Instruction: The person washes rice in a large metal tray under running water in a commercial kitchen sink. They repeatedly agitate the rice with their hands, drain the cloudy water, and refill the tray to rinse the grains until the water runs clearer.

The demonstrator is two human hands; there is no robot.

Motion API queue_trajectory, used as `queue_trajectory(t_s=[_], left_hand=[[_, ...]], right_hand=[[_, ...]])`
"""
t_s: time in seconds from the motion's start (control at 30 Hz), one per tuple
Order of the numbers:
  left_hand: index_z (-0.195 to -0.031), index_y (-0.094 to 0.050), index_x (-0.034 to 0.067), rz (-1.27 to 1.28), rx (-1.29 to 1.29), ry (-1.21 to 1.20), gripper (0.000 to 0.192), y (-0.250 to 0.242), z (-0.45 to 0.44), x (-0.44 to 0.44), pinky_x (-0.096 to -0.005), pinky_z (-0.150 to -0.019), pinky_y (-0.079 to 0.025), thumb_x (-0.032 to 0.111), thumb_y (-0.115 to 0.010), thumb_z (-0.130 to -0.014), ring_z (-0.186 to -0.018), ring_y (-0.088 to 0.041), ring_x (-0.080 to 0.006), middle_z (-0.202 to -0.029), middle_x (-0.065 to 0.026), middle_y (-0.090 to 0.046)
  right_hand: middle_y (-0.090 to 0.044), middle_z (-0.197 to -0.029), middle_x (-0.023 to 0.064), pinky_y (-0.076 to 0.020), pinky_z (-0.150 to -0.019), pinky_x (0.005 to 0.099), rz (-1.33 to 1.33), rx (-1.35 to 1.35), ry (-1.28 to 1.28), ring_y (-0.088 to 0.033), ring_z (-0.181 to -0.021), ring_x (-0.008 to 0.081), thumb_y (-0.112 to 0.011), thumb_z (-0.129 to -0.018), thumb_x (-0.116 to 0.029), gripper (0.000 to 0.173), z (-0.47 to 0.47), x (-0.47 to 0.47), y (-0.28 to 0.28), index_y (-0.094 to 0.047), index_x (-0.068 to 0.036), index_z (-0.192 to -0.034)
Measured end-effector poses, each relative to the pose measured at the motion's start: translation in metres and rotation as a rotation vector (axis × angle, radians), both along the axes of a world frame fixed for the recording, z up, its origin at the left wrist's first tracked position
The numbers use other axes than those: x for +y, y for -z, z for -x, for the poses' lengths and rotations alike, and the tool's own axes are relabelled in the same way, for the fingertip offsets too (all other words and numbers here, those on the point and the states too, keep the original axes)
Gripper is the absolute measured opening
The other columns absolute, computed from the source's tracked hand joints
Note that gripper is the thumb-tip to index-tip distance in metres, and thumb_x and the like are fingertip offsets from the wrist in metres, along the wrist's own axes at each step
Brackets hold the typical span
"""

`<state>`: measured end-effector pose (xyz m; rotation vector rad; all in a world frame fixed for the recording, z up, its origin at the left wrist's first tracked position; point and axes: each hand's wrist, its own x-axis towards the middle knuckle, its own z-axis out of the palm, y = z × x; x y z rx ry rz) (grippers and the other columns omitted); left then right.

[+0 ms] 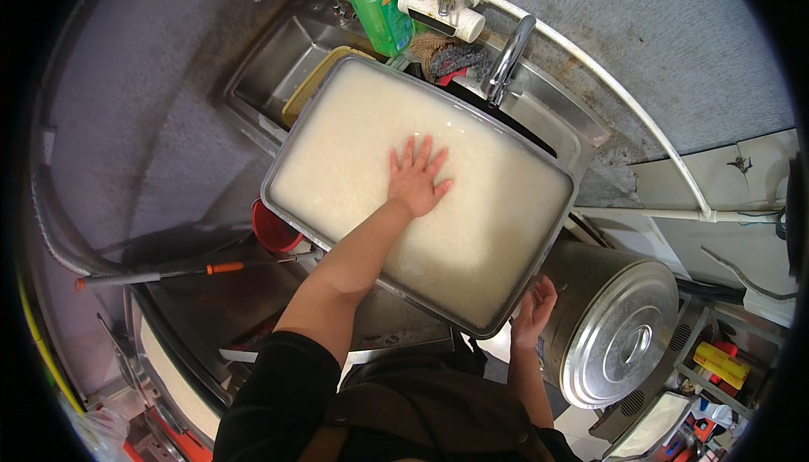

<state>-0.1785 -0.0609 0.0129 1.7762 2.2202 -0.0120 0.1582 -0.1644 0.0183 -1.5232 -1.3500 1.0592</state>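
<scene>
A large rectangular tub [275, 171] with a translucent rim rests across the metal sink unit, filled with cloudy whitish liquid over pale grain that looks like rice. My left hand [417, 178] lies palm down with fingers spread at the liquid's surface, near the tub's middle; how deep it goes I cannot tell. At the tub's lower right corner is my right hand [535, 311], fingers loosely curled beside the outer wall. Whether its fingers grip the tub is not clear. Behind the tub's far edge stands a chrome faucet [509, 61].
A sink basin [291, 51] with a yellowish tray [316, 83] lies at the upper left. A green pump bottle [381, 10] and a white water heater [441, 12] stand behind. A red bucket [273, 228] is at the left, a lidded steel pot [619, 332] at the right.
</scene>
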Motion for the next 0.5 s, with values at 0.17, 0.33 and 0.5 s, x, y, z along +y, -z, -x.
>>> queue_trajectory(t_s=[0.17, 0.33, 0.5], left_hand=[[-0.152, -0.026, 0.026, -0.058, -0.004, -0.016, 0.068, 0.002, 0.008, -0.001, -0.0606, -0.115, 0.0, 0.057, -0.04, -0.093, -0.148, -0.001, -0.0349, -0.162, -0.0075, -0.004], [-0.138, -0.048, 0.018, -0.518, 0.029, -0.229, 0.056, -0.008, 0.1, -0.011, -0.0586, -0.112, -0.015, 0.043, -0.056, -0.088, -0.141, -0.025, -0.0376, -0.152, -0.016, -0.031], [-0.122, -0.06, 0.013, -0.361, 0.232, -0.841, 0.043, 0.001, 0.249, -0.064, -0.0485, -0.097, -0.042, 0.043, -0.054, -0.091, -0.123, -0.049, -0.0376, -0.13, -0.0165, -0.056]], right_hand=[[-0.047, -0.128, 0.0133, -0.0377, -0.099, 0.039, -0.018, 0.007, -0.012, -0.048, -0.115, 0.0234, -0.055, -0.09, -0.007, 0.047, 0.005, 0.002, 0.004, -0.041, -0.001, -0.135], [-0.049, -0.125, 0.0147, -0.0434, -0.091, 0.0368, 0.169, 0.105, 0.006, -0.054, -0.105, 0.0223, -0.055, -0.092, -0.008, 0.047, 0.001, -0.013, 0.018, -0.038, 0.001, -0.135], [-0.059, -0.099, 0.0123, -0.0461, -0.075, 0.0314, 0.298, 0.02, 0.156, -0.055, -0.089, 0.0159, -0.05, -0.098, -0.016, 0.025, 0.014, -0.019, 0.031, -0.05, 0.003, -0.113]])
